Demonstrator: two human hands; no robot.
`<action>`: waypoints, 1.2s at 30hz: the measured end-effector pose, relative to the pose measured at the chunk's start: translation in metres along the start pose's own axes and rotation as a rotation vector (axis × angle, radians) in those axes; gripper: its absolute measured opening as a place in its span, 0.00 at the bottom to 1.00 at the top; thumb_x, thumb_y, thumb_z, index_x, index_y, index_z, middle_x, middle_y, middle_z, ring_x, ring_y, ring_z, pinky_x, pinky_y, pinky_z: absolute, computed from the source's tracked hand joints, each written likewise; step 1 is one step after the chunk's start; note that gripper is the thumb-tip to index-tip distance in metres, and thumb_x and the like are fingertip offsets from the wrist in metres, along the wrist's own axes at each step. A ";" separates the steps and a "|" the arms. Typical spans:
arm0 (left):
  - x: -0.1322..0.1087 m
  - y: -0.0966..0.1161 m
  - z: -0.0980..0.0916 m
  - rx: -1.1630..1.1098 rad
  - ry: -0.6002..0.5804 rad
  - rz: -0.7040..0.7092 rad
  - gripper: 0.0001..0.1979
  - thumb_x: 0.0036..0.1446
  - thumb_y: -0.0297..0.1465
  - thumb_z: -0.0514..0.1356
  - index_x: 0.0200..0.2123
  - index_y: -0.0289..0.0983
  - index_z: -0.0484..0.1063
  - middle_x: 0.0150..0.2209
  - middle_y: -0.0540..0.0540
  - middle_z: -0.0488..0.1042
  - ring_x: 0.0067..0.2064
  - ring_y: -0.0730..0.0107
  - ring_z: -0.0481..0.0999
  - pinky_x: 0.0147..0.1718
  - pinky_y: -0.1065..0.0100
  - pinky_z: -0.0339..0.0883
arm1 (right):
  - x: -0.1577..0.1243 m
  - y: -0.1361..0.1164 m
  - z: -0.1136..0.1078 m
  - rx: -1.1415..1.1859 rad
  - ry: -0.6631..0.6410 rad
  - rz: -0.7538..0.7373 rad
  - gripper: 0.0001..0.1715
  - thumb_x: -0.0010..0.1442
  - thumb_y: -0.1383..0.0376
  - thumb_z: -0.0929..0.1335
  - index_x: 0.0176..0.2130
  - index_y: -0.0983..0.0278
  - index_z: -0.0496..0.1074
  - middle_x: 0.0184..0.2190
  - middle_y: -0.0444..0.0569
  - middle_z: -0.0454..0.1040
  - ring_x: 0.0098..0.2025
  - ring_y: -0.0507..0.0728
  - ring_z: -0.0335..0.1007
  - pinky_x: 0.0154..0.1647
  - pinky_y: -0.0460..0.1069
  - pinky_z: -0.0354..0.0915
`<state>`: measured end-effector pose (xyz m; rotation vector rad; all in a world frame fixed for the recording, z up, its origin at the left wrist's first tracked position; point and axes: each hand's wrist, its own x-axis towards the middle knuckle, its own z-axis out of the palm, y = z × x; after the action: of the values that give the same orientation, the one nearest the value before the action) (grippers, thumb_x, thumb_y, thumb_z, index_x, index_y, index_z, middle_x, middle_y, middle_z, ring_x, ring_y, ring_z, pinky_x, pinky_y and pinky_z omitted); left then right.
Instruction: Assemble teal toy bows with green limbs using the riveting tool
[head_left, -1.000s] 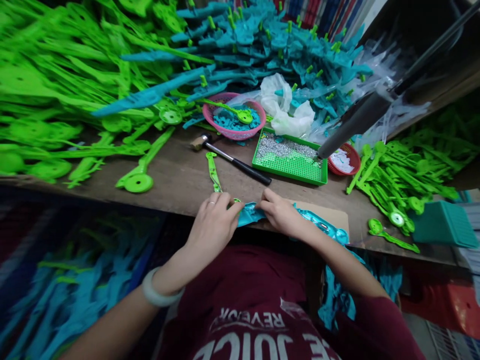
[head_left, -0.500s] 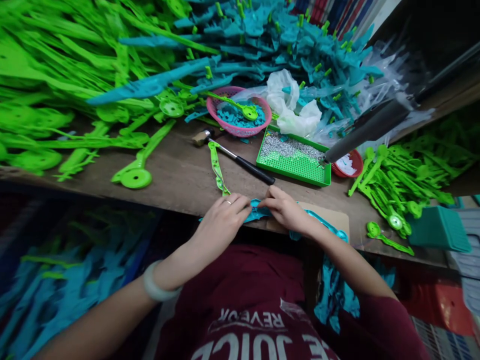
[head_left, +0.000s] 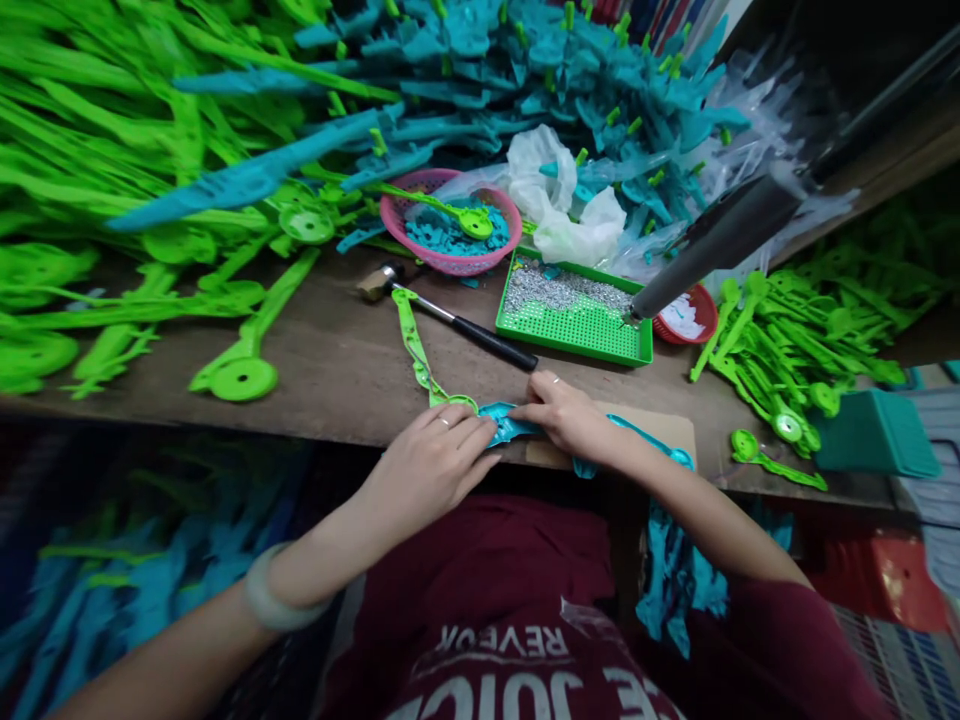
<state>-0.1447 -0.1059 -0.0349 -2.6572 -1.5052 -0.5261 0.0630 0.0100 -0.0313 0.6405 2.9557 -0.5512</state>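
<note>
A teal-blue moulded plastic part (head_left: 504,424) lies along the table's front edge between my hands. My left hand (head_left: 435,455) is closed on its left end, fingers over the top and thumb at the near side. My right hand (head_left: 566,415) is closed at the other end, with the index finger stretched onto the part. What lies under the fingers is hidden. Just beyond my left hand lies a green plastic half-shell (head_left: 416,350) with thin wire or metal bits inside. Another teal piece (head_left: 649,440) shows beneath my right forearm, on a cardboard sheet (head_left: 664,428).
A hammer (head_left: 450,318) lies behind my hands. Past it stand a pink basket (head_left: 457,263) of small teal pieces, a green tray (head_left: 577,330) of small metal parts and a red basket (head_left: 701,325). A grey rod (head_left: 712,245) slants down at the right. Green parts (head_left: 112,190) heap up left.
My left hand has shifted slightly left and its fingers have spread, uncovering more of the teal part. The green half-shell's round end now shows. The camera view has shifted a little.
</note>
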 end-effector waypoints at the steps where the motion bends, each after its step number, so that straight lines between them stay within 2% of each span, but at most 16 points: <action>1: 0.000 0.003 0.001 0.022 0.003 -0.001 0.12 0.68 0.33 0.56 0.46 0.31 0.75 0.40 0.40 0.78 0.44 0.53 0.75 0.45 0.55 0.72 | -0.001 0.000 -0.001 -0.016 -0.009 -0.010 0.19 0.71 0.70 0.59 0.54 0.59 0.74 0.43 0.52 0.65 0.45 0.59 0.58 0.38 0.50 0.59; 3: 0.001 0.008 0.002 0.076 0.014 -0.012 0.14 0.69 0.35 0.56 0.48 0.30 0.75 0.40 0.38 0.79 0.44 0.53 0.75 0.44 0.56 0.72 | -0.005 0.000 -0.005 -0.044 -0.004 -0.038 0.17 0.72 0.69 0.60 0.52 0.61 0.74 0.42 0.53 0.65 0.46 0.60 0.58 0.37 0.50 0.58; 5: 0.003 0.012 0.005 0.131 0.002 -0.028 0.16 0.69 0.34 0.56 0.51 0.29 0.74 0.39 0.38 0.78 0.43 0.54 0.75 0.43 0.56 0.72 | -0.013 0.001 -0.008 -0.030 0.054 -0.075 0.16 0.72 0.69 0.59 0.50 0.63 0.74 0.41 0.53 0.66 0.44 0.60 0.58 0.38 0.50 0.59; 8: 0.007 0.015 0.008 0.157 -0.076 -0.012 0.17 0.68 0.26 0.54 0.56 0.30 0.73 0.39 0.39 0.78 0.42 0.54 0.76 0.45 0.55 0.71 | -0.028 0.004 -0.008 0.034 0.166 -0.106 0.18 0.72 0.71 0.57 0.47 0.66 0.74 0.37 0.52 0.66 0.40 0.58 0.58 0.39 0.51 0.58; 11: 0.011 0.017 0.008 0.147 -0.143 0.005 0.20 0.65 0.19 0.50 0.57 0.30 0.73 0.41 0.37 0.78 0.44 0.53 0.76 0.47 0.54 0.70 | -0.038 0.005 -0.001 0.032 0.208 -0.098 0.17 0.71 0.73 0.58 0.45 0.66 0.74 0.36 0.51 0.66 0.39 0.58 0.57 0.38 0.51 0.57; 16: 0.016 0.022 0.004 0.244 -0.234 0.041 0.20 0.63 0.18 0.51 0.54 0.26 0.74 0.43 0.32 0.78 0.46 0.50 0.75 0.46 0.53 0.69 | -0.037 0.002 0.011 -0.179 0.238 -0.052 0.19 0.73 0.71 0.57 0.44 0.66 0.74 0.35 0.53 0.67 0.39 0.60 0.57 0.36 0.52 0.56; 21: 0.020 0.025 0.000 0.308 -0.310 0.073 0.25 0.62 0.19 0.52 0.61 0.30 0.69 0.47 0.34 0.77 0.48 0.50 0.74 0.47 0.54 0.67 | -0.040 -0.004 0.011 -0.390 0.234 -0.046 0.18 0.73 0.69 0.58 0.42 0.65 0.75 0.34 0.54 0.70 0.39 0.60 0.59 0.36 0.54 0.55; 24: 0.029 0.019 -0.002 0.271 -0.356 0.064 0.22 0.63 0.20 0.53 0.59 0.32 0.71 0.44 0.37 0.76 0.46 0.52 0.74 0.43 0.56 0.67 | -0.041 -0.006 0.009 -0.426 0.227 -0.060 0.17 0.73 0.70 0.59 0.41 0.66 0.75 0.34 0.54 0.71 0.40 0.61 0.61 0.35 0.54 0.56; 28: 0.048 0.006 0.001 0.126 -0.363 0.125 0.12 0.65 0.24 0.56 0.47 0.33 0.77 0.41 0.39 0.74 0.46 0.54 0.73 0.45 0.58 0.66 | -0.038 -0.008 0.005 -0.358 0.137 -0.092 0.15 0.72 0.70 0.61 0.40 0.65 0.75 0.38 0.55 0.73 0.45 0.62 0.64 0.37 0.55 0.60; 31: 0.055 0.001 0.007 0.043 -0.382 0.170 0.10 0.65 0.23 0.55 0.39 0.33 0.77 0.37 0.41 0.74 0.42 0.57 0.74 0.42 0.60 0.68 | -0.039 -0.007 -0.001 -0.218 0.116 -0.102 0.14 0.69 0.73 0.63 0.38 0.63 0.76 0.39 0.55 0.76 0.45 0.62 0.67 0.37 0.56 0.63; 34: 0.053 -0.001 0.014 0.036 -0.353 0.167 0.14 0.64 0.20 0.53 0.45 0.35 0.76 0.36 0.44 0.74 0.36 0.60 0.75 0.34 0.62 0.68 | -0.043 -0.010 -0.006 -0.166 0.148 -0.119 0.17 0.67 0.74 0.64 0.35 0.56 0.77 0.36 0.50 0.78 0.41 0.59 0.68 0.39 0.56 0.68; 36: 0.051 -0.002 0.019 0.058 -0.301 0.201 0.20 0.62 0.16 0.51 0.50 0.37 0.75 0.37 0.44 0.76 0.37 0.60 0.76 0.35 0.63 0.69 | -0.046 -0.014 -0.009 -0.168 0.186 -0.128 0.20 0.67 0.72 0.63 0.34 0.52 0.77 0.32 0.47 0.78 0.37 0.56 0.69 0.37 0.54 0.70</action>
<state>-0.1173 -0.0588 -0.0376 -2.8973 -1.2650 -0.0710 0.0991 -0.0161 -0.0124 0.5142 3.1897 -0.2586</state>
